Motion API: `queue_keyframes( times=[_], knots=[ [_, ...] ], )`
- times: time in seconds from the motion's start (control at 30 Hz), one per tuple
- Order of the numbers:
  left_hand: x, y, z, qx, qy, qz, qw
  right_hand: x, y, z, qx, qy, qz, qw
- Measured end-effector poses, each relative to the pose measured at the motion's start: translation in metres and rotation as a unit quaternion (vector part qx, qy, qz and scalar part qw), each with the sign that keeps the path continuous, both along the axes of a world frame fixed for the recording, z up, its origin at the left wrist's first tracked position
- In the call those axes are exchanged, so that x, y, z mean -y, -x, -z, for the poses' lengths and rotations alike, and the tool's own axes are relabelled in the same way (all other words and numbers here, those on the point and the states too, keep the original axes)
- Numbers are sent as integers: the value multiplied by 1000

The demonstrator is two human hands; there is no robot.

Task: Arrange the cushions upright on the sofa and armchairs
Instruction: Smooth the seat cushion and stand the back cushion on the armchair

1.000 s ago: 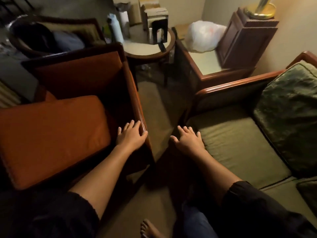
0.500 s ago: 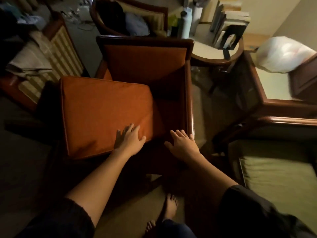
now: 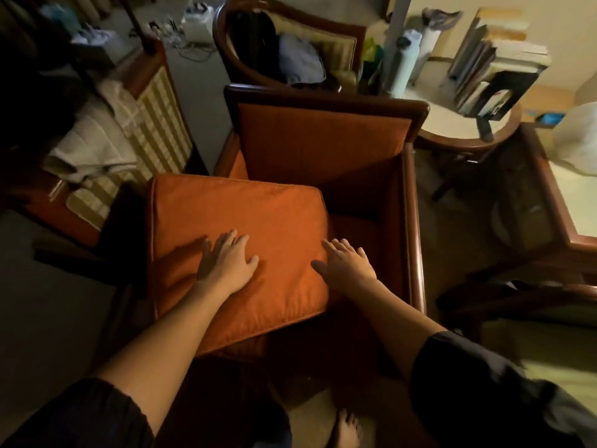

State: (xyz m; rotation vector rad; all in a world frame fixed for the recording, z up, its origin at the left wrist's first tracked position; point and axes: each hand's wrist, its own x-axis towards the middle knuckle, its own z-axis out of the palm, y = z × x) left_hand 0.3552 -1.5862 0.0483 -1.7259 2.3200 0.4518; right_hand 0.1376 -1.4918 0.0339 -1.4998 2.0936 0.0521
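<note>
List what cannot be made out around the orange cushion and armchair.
- Head view: the orange cushion hides the armchair seat's left part.
- Left hand and right hand cover their contact; any grip is unclear.
- Book titles on the round table: blurred, too small.

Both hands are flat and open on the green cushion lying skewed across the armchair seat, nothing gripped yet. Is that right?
Not quite: the cushion is orange, not green, as the head view shows. The rest holds: it lies skewed across the armchair seat, the left hand flat and open on top, the right hand open at its right edge, nothing gripped.
</note>
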Motion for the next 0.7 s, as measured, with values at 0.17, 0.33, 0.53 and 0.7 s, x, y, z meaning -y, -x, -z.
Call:
queue_keyframes(
  times=[0.17,0.33,0.53,0.7],
  knots=[
    [98,21,2,-18,50,56,997,82,1,4,-18,34,38,999],
    [182,34,16,-4,87,109,990,151,8,18,-19,53,45,997],
    [230,43,32,25,31,127,991,209,16,49,1,54,24,998],
    [235,37,57,77,80,136,984,246,17,80,33,59,3,998]
  ],
)
